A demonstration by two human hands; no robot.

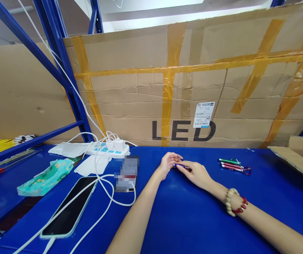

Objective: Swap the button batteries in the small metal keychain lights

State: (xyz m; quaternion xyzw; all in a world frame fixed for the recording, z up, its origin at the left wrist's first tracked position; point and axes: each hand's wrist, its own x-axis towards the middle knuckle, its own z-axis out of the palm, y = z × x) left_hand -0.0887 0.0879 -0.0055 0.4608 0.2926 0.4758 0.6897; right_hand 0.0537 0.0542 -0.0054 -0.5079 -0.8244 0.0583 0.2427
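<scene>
My right hand is closed around a slim purple pen-like tube, low over the blue tabletop. The tube's left end points at my left hand and lies close to its fingers; I cannot tell whether they touch. My left hand is loosely cupped, its fingers curved but apart, with no firm grip visible. To the right lie several similar slim tubes, a green one and red ones, with small clips at their right ends.
Left of my hands are a phone on a white cable, another partly blurred device, a white power strip and a teal packet. A large cardboard box stands behind. An open carton is at the right edge.
</scene>
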